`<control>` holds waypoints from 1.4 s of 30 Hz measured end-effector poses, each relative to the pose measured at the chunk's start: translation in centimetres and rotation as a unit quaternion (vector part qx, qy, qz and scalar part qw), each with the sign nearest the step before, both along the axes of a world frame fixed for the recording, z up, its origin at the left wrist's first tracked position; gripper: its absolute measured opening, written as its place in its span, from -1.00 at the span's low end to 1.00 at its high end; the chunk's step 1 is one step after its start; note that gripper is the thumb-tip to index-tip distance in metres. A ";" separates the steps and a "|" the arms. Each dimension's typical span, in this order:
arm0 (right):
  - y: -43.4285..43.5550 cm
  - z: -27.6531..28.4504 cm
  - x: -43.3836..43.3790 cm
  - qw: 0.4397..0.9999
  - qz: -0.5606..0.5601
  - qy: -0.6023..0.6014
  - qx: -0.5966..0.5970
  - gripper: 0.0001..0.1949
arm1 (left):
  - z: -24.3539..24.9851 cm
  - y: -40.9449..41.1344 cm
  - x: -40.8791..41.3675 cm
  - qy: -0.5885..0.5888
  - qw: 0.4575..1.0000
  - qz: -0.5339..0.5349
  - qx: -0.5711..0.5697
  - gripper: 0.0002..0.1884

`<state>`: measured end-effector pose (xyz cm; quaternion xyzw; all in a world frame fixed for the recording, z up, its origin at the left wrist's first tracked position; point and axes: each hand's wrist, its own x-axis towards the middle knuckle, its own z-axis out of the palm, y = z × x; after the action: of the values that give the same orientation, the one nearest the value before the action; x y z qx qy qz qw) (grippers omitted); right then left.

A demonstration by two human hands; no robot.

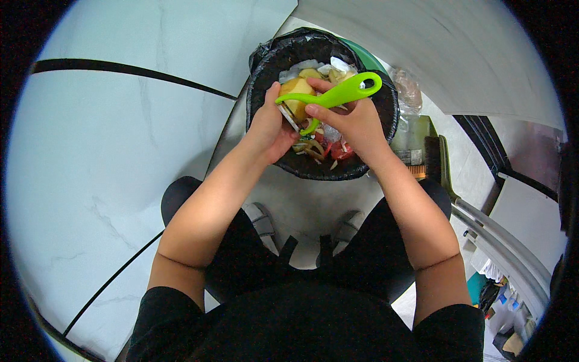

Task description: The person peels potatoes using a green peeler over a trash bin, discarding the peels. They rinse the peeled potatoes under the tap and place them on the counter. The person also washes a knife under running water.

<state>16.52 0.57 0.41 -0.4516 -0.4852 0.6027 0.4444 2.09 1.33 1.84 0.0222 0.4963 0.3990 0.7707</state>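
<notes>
Over a bin lined with a black plastic bag [262,72], my left hand [267,126] holds a partly peeled potato [297,86], its flesh yellow. My right hand [359,124] grips a bright green Y-shaped peeler [337,94] by its handle. The peeler's metal blade [288,117] lies across the potato's near left side, beside my left palm. Fingers of both hands touch the potato, and some fingertips are hidden behind it. Below, peelings [310,148], a red scrap [340,150] and white crumpled waste [341,64] lie inside the bin.
A pale marbled panel surface [122,135] runs along the left. Right of the bin are a clear plastic bag [407,90], a green dustpan [407,135] and a dark-bristled brush [433,158]. Metal rails [502,235] stand at the right. My sandalled feet [262,224] are below.
</notes>
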 end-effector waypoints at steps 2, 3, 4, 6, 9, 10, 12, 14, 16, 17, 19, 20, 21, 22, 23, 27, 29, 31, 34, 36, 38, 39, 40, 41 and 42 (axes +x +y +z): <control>0.3 0.3 0.4 0.996 0.023 -0.082 0.039 -0.59 | -0.7 -0.1 -0.6 -0.010 0.999 -0.031 0.030 -0.49; 0.5 0.5 0.6 0.990 0.037 -0.121 0.060 -0.61 | -2.3 -0.3 -2.1 -0.023 0.996 -0.067 0.061 -0.49; 0.8 0.6 1.0 0.992 0.035 -0.118 0.021 -0.63 | -2.6 -0.2 -2.8 -0.037 0.989 -0.106 0.092 -0.49; 1.4 0.6 2.0 0.992 0.028 -0.113 -0.056 -0.68 | -2.6 -0.3 -3.3 -0.057 0.987 -0.131 0.077 -0.48; 1.7 -0.1 2.8 0.992 0.011 0.024 -0.125 -0.74 | -2.3 0.0 -3.8 -0.073 0.982 -0.170 0.043 -0.46; 2.1 0.1 3.3 0.992 0.003 -0.002 -0.127 -0.75 | -2.1 0.1 -4.1 -0.076 0.980 -0.183 0.031 -0.46; 2.8 -0.9 3.9 0.989 -0.018 -0.033 -0.146 -0.75 | -1.2 0.4 -4.6 -0.097 0.973 -0.201 0.055 -0.46; 2.8 -1.1 4.2 0.985 -0.037 -0.036 -0.164 -0.75 | -0.7 0.8 -4.6 -0.074 0.979 -0.184 0.043 -0.46; 2.8 -0.5 4.1 0.985 -0.056 -0.101 -0.129 -0.76 | -0.5 0.8 -4.3 -0.027 0.983 -0.174 0.058 -0.45; 2.8 -0.4 4.1 0.983 -0.066 -0.133 -0.111 -0.76 | -0.5 0.8 -4.2 -0.004 0.984 -0.169 0.064 -0.45; 2.8 -0.8 4.2 0.989 -0.062 -0.093 -0.099 -0.75 | -1.6 0.8 -4.3 -0.011 0.982 -0.179 0.051 -0.46; 2.7 -0.8 4.0 0.991 -0.060 -0.072 -0.091 -0.74 | -2.0 0.7 -4.3 -0.014 0.982 -0.185 0.044 -0.46; 2.6 -0.8 3.6 0.993 -0.060 -0.050 -0.084 -0.73 | -2.1 0.6 -4.2 0.011 0.982 -0.185 0.033 -0.47; 2.5 -0.7 3.3 0.992 -0.048 -0.022 -0.111 -0.71 | -2.1 0.5 -4.0 0.036 0.982 -0.185 0.022 -0.47; 2.3 -0.3 3.0 0.990 -0.036 0.006 -0.138 -0.69 | -2.2 0.3 -3.7 0.061 0.981 -0.185 0.012 -0.47; 1.7 -0.3 1.6 0.981 0.010 0.050 -0.186 -0.66 | -1.8 0.0 -2.7 0.046 0.986 -0.158 0.038 -0.49; 2.1 -0.6 1.8 0.973 0.029 0.118 -0.195 -0.69 | -2.3 0.2 -3.3 -0.025 0.981 -0.179 0.071 -0.49; 2.4 -0.7 2.5 0.968 0.033 0.132 -0.211 -0.70 | -2.4 0.4 -3.7 -0.034 0.979 -0.195 0.055 -0.49; 2.8 -1.3 3.6 0.970 -0.022 0.119 -0.213 -0.68 | -2.1 0.8 -3.9 -0.087 0.969 -0.224 0.063 -0.49; 2.8 -1.0 3.5 0.970 -0.045 0.127 -0.204 -0.72 | -2.2 1.0 -3.9 -0.102 0.968 -0.220 0.060 -0.48; 2.8 -1.2 3.5 0.976 -0.008 0.124 -0.180 -0.72 | -2.4 1.0 -3.7 -0.084 0.977 -0.192 0.036 -0.49; 2.8 -1.0 3.4 0.978 0.011 0.122 -0.168 -0.72 | -2.5 0.9 -3.4 -0.059 0.982 -0.177 0.033 -0.49; 2.6 -0.7 3.1 0.982 0.011 0.102 -0.158 -0.71 | -2.5 0.8 -3.1 -0.034 0.986 -0.162 0.029 -0.49; 2.2 -0.3 2.7 0.985 0.011 0.082 -0.149 -0.70 | -2.5 0.7 -2.8 -0.008 0.989 -0.147 0.026 -0.49; 1.8 0.0 2.4 0.988 0.008 0.062 -0.140 -0.69 | -2.2 0.6 -2.6 0.000 0.990 -0.141 0.020 -0.50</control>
<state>18.92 2.41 0.40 -0.4669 -0.3709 0.6952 0.4013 -0.48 1.96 -0.36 0.1070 0.4799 0.2966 0.8187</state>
